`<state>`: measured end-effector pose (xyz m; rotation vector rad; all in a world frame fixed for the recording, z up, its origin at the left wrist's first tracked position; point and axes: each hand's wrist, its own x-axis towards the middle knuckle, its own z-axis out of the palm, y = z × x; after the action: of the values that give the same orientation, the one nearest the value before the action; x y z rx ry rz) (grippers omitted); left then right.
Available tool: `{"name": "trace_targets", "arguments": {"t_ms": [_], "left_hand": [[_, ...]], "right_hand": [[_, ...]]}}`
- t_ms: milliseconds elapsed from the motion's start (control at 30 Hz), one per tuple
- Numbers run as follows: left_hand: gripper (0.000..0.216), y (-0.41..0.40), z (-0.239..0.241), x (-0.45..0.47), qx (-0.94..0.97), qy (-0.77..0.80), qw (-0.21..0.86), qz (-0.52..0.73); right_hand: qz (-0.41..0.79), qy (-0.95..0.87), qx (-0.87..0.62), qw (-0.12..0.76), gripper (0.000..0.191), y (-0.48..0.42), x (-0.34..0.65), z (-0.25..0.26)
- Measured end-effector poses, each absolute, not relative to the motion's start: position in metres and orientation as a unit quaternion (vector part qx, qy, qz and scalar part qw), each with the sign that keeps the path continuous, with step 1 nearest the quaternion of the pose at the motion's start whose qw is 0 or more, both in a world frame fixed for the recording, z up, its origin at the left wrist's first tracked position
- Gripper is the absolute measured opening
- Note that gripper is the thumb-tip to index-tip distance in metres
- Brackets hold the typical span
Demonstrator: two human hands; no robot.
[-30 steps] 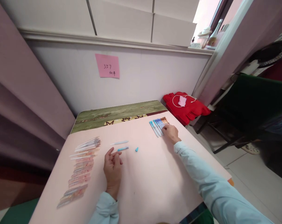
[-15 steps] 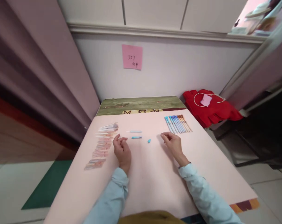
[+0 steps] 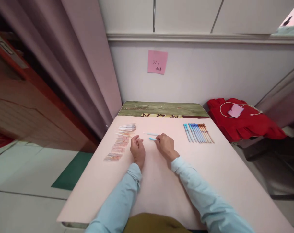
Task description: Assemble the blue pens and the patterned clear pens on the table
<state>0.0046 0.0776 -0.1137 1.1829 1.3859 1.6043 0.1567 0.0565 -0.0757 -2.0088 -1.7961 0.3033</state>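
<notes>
My right hand [image 3: 165,144] is closed, with its fingertips at the right end of a short blue pen barrel [image 3: 152,138] lying on the table. The small blue piece seen earlier is hidden, and I cannot tell whether it is under or inside this hand. Just beyond the barrel lies a thin, pale pen refill [image 3: 150,133], its right end close to my fingers. My left hand [image 3: 137,149] rests to the left of the barrel, fingers loosely curled and apart, holding nothing visible. Beside it are groups of thin clear and pinkish pen parts [image 3: 120,143].
A row of pens with blue, purple and brown tops [image 3: 199,132] lies at the table's right. The pale table cover [image 3: 156,191] ends before a green patterned strip [image 3: 161,108]. Red cloth [image 3: 244,124] with a white cord is beyond the right edge. A pink note [image 3: 157,62] hangs on the wall.
My right hand has moved left, from beside the row of pens to the blue barrel, covering the spot of the small blue piece. The left hand stays nearby. The camera view has turned left.
</notes>
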Motion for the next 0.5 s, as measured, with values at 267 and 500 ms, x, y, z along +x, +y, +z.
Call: {"name": "trace_targets", "arguments": {"t_ms": [267,500], "left_hand": [[0.038,0.064,-0.089,0.042,0.317,0.452,0.598,0.581],[0.03,0.037,-0.096,0.053,0.319,0.352,0.683,0.554]], "right_hand": [[0.214,-0.521,-0.704,0.432,0.021,0.019,0.174,-0.07],[0.323,-0.465,-0.668,0.484,0.018,0.011,0.157,-0.072]]}}
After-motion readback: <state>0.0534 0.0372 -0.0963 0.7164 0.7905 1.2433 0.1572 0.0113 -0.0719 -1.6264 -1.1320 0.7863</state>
